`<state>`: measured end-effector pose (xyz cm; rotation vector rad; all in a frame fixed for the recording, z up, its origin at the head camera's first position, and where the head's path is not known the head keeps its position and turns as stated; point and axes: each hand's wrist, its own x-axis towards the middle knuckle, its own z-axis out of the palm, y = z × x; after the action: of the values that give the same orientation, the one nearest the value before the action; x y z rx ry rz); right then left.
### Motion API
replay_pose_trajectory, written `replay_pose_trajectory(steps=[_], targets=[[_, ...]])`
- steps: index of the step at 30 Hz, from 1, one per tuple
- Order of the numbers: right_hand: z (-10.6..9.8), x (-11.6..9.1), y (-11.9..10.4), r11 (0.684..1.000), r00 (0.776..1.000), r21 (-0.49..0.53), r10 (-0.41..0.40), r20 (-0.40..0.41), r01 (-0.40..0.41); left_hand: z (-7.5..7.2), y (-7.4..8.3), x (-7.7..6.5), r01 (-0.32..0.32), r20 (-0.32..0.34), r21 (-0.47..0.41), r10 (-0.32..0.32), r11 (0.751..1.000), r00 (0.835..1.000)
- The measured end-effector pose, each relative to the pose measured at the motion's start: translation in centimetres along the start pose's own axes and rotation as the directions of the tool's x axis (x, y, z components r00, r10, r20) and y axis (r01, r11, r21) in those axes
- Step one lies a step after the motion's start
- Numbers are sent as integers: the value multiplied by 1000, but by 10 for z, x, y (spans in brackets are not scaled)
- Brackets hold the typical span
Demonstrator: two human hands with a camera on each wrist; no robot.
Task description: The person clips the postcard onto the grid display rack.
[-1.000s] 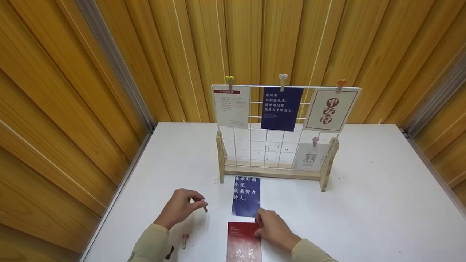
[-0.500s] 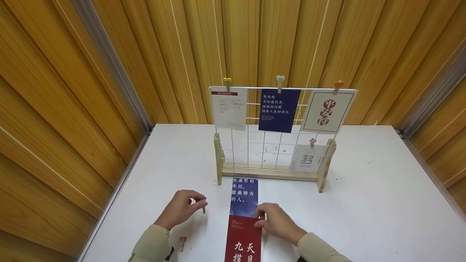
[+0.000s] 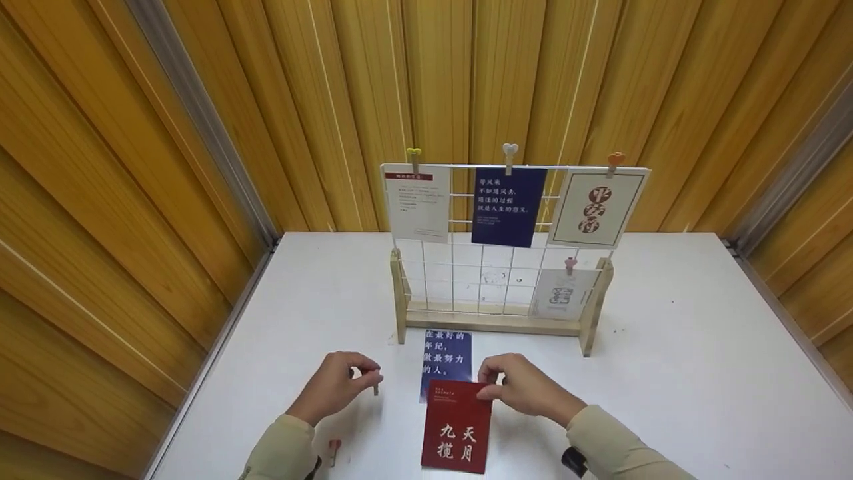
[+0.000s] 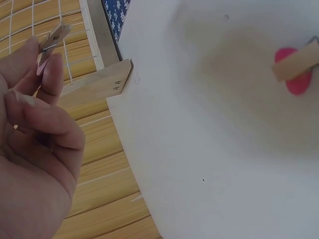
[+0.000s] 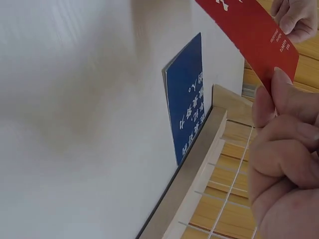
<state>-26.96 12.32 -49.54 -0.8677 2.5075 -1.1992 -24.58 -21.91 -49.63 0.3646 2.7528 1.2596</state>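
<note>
Between thumb and finger, my left hand (image 3: 338,387) pinches a small wooden clothespin (image 4: 54,39) with a pink piece on it. My right hand (image 3: 526,387) pinches the upper right corner of a red card (image 3: 457,427) with white characters, raised off the table in the right wrist view. Behind it a blue card (image 3: 448,357) lies on the table, its lower part covered by the red card in the head view. Another clothespin with a red heart (image 3: 334,448) lies near my left sleeve; the left wrist view shows its pinkish-red heart close up.
A white wire grid rack (image 3: 466,267) on a wooden base (image 3: 493,323) stands behind the hands. Clothespins hold a white card (image 3: 420,207), a dark blue card (image 3: 508,217), a cream card (image 3: 593,213) and a lower grey-white card (image 3: 563,293) on it. Wood-patterned walls surround the white table.
My right hand has lifted the red card off the table and moved it slightly right and away from me, over the blue card's lower edge. The left hand stays nearly in place with its clothespin.
</note>
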Motion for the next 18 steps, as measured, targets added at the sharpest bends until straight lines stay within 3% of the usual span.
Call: replay_pose_trajectory(steps=[8, 18], targets=[[-25, 0, -3, 990, 998, -140, -16, -61, 7, 3, 3, 3, -1, 2, 14, 1, 1000, 1000], [-50, 6, -12, 982, 994, -184, 14, -104, -33, 3, 5, 8, 21, 1, 36, -21, 999, 1000]])
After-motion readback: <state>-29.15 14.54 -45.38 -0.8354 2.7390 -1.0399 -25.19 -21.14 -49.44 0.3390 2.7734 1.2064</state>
